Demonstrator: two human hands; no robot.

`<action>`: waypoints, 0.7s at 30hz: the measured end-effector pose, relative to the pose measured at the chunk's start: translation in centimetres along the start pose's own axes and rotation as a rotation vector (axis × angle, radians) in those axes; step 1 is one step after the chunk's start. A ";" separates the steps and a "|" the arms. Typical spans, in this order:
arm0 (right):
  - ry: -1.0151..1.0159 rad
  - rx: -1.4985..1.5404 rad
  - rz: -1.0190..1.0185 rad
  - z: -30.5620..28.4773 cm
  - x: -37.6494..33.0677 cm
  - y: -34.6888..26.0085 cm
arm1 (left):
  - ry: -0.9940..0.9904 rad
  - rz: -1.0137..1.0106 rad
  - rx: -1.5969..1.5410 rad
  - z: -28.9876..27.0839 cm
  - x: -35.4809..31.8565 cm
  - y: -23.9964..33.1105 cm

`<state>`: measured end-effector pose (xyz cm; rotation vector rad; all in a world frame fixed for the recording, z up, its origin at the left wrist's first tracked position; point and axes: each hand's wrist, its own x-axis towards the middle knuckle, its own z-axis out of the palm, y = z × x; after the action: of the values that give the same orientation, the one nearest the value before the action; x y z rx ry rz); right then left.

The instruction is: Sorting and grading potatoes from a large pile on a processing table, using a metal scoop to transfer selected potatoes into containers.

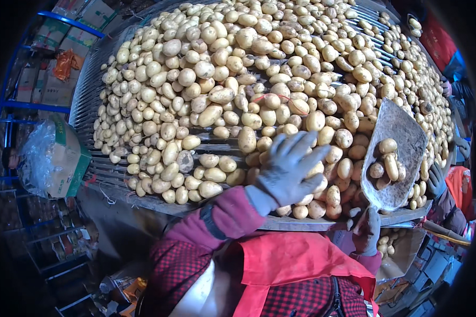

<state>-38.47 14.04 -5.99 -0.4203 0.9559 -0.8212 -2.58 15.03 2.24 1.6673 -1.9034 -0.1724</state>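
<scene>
A broad heap of pale potatoes (210, 115) covers a slatted metal table (93, 95). My left hand (291, 169), in a grey glove, lies over the potatoes near the front edge with its fingers spread. At the right, my right hand (367, 231), gloved too, is closed at the near end of a dirty grey scoop (383, 124); the handle is mostly hidden by the glove. The scoop rests tilted against the heap and carries several small potatoes (390, 165). A thin red loop (299, 108) lies among the potatoes beyond my left hand.
An open carton (63, 158) with clear plastic stands at the table's left end, beside blue shelving (34, 105). Below the right edge, a cardboard box (407, 256) holds potatoes. Another person's gloved hand (437, 181) is at the right side.
</scene>
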 end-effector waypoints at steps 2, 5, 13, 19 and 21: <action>0.012 -0.366 -0.166 -0.5 0.3 1.0 | 0.062 -0.067 0.046 -1.5 -1.6 -2.5; 0.005 -0.529 -0.177 0.2 0.1 -0.1 | 0.146 -0.258 0.268 -6.2 -4.2 -7.1; -0.028 -0.295 -0.001 1.6 0.2 -0.5 | 0.283 -0.636 0.261 -10.3 -6.9 -18.0; 0.008 -0.184 0.018 7.1 -0.7 -2.5 | -0.035 -0.839 0.385 -6.3 0.6 -16.1; 0.013 -0.128 -0.037 7.4 -1.2 -2.4 | -0.075 -0.793 0.351 -5.3 2.0 -14.7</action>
<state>-33.62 13.24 0.10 -0.5445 1.0187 -0.7993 12.67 11.64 0.41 2.6191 -1.2638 -0.2183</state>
